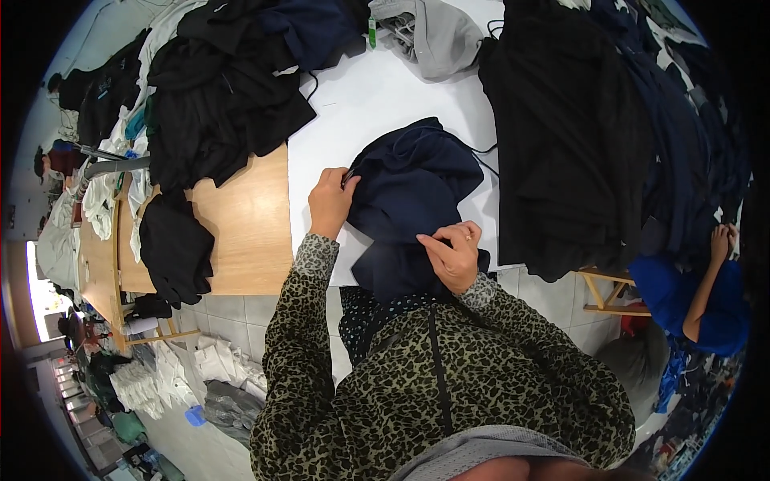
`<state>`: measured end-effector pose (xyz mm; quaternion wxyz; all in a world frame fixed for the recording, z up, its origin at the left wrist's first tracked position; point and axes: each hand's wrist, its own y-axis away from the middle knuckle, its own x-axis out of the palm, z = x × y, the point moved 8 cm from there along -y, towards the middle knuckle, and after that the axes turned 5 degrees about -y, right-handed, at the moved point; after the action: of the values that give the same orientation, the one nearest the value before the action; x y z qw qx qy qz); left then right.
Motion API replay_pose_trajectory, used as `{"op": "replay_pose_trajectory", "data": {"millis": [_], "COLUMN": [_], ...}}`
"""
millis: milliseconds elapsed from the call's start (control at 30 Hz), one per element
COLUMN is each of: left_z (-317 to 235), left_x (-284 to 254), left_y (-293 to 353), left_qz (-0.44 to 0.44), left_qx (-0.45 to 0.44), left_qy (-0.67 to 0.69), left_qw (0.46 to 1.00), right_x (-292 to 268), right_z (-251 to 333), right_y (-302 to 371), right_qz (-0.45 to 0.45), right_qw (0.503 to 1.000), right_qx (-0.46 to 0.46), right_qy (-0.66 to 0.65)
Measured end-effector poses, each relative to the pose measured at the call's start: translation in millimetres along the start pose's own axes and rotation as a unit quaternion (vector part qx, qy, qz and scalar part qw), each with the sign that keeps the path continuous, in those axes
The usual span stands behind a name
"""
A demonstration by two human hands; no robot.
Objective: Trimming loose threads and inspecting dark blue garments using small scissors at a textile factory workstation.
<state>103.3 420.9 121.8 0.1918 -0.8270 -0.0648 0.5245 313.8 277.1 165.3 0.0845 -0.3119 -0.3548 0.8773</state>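
A crumpled navy garment lies in front of me on the white table covering, its lower end hanging over the near edge. My left hand is at the garment's left edge, with thumb and fingers closed round something small and dark that I cannot make out. At the lower right part of the cloth, my right hand has thumb and index finger pinched together on the navy fabric. A thin dark cord runs out from the garment's right side.
Black garments are heaped at the far left, and a tall black stack stands on the right. Grey cloth lies at the back beside a small green item. A co-worker in a blue top sits at the right.
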Motion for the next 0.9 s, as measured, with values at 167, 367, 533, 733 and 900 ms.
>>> {"op": "replay_pose_trajectory", "data": {"millis": [167,367,533,733,900], "left_z": [21,43,35,21,0], "left_x": [8,17,12,7,-12], "left_y": [-2,-1,0,-4,-15], "left_qz": [0.051,0.077,0.121,0.139,0.14], "left_qx": [-0.14,-0.312,-0.357,-0.349,-0.332], "left_qy": [0.145,0.371,0.444,0.522,0.526], "left_qw": [0.978,0.871,0.813,0.766,0.771], "right_x": [-13,-23,-26,-21,-19], "right_z": [-2,-7,-17,-29,-36], "right_y": [7,9,16,24,29], "right_qz": [-0.023,-0.037,-0.017,0.01,0.011], "right_qw": [1.0,0.999,0.998,0.994,0.992], "right_qx": [-0.002,0.027,0.065,0.111,0.124], "right_qy": [-0.005,-0.008,-0.005,-0.006,-0.014]}}
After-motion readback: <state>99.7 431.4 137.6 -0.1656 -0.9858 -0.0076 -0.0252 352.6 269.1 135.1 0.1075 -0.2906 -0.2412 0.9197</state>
